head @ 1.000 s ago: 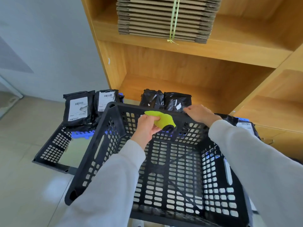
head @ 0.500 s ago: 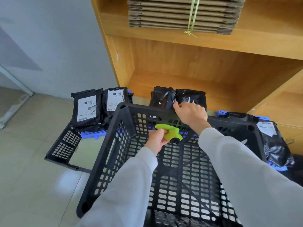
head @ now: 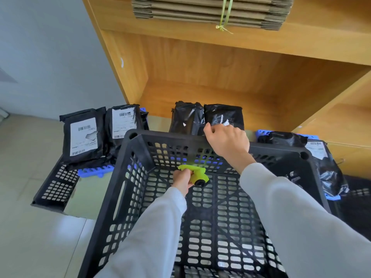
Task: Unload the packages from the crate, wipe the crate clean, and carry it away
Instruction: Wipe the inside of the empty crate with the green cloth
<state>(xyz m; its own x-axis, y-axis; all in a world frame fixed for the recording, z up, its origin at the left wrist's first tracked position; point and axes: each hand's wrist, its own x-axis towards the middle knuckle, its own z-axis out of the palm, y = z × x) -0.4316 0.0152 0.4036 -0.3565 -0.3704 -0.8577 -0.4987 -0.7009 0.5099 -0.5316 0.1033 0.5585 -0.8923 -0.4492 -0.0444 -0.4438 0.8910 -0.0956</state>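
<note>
A black slotted plastic crate [head: 118, 189] fills the lower middle of the head view, with no packages inside. My left hand [head: 182, 180] reaches into it and grips a lime-green cleaning tool [head: 195, 174] with a black round end, held against the inside of the far wall near the floor. My right hand [head: 226, 140] grips the crate's far rim from above. Black packages with white barcode labels [head: 83, 135] stand outside the crate at the left. Two more black packages [head: 206, 117] stand behind the far rim.
A wooden shelf unit [head: 210, 77] rises behind the crate, with a tied stack of flat cardboard [head: 210, 11] on its upper shelf. A folded black crate [head: 58, 187] with blue parts lies on the tiled floor at left. More black packages [head: 321, 163] sit at right.
My left hand has moved the green tool down from the far rim to low on the inside of the far wall. My right hand has slid left along the rim. The view has shifted.
</note>
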